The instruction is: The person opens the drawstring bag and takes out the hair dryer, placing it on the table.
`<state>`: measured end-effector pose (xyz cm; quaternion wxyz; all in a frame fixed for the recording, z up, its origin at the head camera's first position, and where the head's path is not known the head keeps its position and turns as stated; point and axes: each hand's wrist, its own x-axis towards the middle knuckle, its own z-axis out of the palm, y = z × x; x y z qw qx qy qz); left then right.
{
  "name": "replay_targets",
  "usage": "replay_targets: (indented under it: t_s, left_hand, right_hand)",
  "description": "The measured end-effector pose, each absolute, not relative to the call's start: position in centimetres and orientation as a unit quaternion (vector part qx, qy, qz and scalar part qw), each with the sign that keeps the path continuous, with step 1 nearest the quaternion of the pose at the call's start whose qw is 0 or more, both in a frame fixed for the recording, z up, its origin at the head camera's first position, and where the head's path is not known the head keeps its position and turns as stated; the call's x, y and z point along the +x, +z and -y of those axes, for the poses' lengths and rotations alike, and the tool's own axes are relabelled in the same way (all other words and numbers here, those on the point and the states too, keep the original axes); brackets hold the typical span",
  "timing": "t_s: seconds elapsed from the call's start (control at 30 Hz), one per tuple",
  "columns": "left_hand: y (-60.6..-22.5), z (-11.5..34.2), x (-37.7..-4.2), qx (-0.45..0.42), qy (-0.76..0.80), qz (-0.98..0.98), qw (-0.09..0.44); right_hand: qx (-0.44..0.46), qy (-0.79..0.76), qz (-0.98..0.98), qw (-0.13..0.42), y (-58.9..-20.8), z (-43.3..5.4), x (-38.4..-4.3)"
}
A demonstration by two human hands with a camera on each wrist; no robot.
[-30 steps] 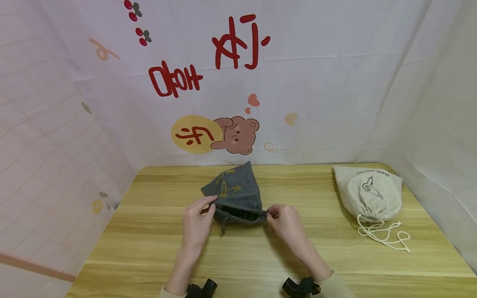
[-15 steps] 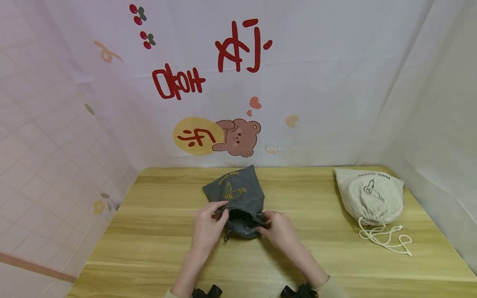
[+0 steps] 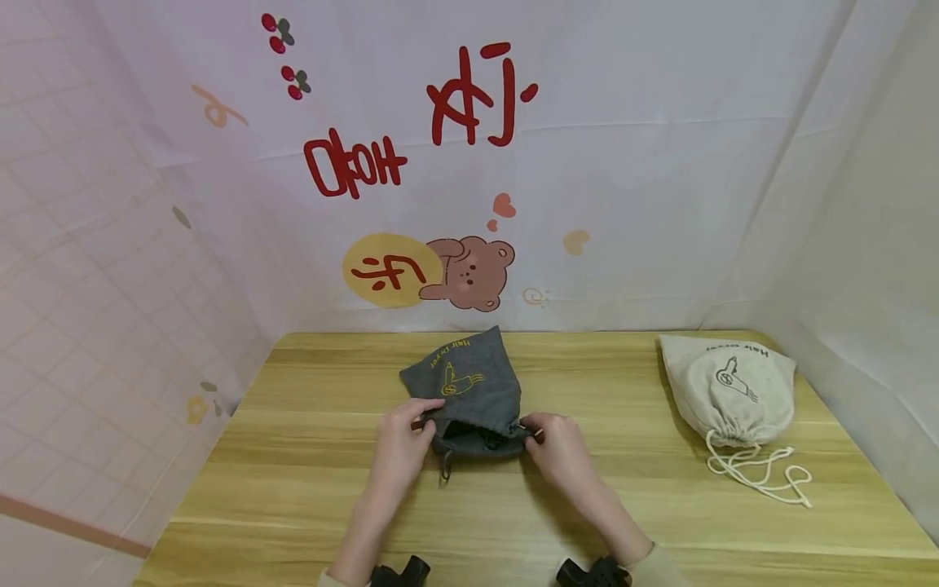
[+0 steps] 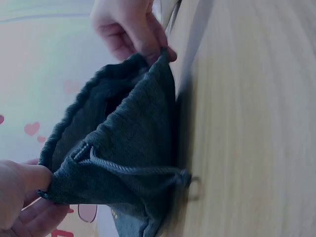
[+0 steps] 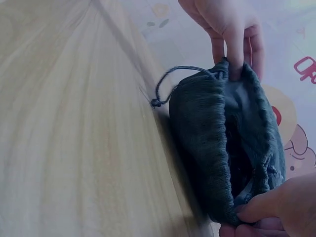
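A dark grey drawstring bag (image 3: 469, 383) with a yellow hair dryer print and the words "Hair Dryer" lies on the table, its mouth toward me. My left hand (image 3: 398, 444) pinches the left end of the rim. At the right end, my right hand (image 3: 561, 448) pinches the rim between thumb and fingers. Between them the mouth gapes, and something dark sits inside, too shadowed to identify. In the left wrist view a knotted grey cord (image 4: 133, 169) hangs from the bag's side.
On the right of the wooden table (image 3: 308, 497) lies a full-looking beige drawstring bag (image 3: 734, 391), also printed with a hair dryer. Its white cords (image 3: 763, 473) trail toward the front. A printed white cloth (image 3: 623, 163) backs the table.
The bag's mouth was pulled wider open and rounder half a second ago, and is now stretched flatter sideways. My right hand has shifted slightly right, still at the rim.
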<state>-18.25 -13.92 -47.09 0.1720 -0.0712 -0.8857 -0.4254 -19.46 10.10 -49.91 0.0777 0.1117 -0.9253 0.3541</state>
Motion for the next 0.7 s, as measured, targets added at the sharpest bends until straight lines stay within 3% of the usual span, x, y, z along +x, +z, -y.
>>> replay_targets:
  t_s: [0.33,0.7]
  left_hand:
    - [-46.5,15.3,-18.4,-0.058,-0.449,0.859,0.239]
    - [-46.3,16.4,-18.4,-0.052,-0.429,0.844,0.317]
  right_hand:
    - [0.107,0.354,0.925,0.085,-50.0,-10.5,-19.8]
    - [0.107,0.37,0.921,0.057,-49.7,-9.8,-19.3]
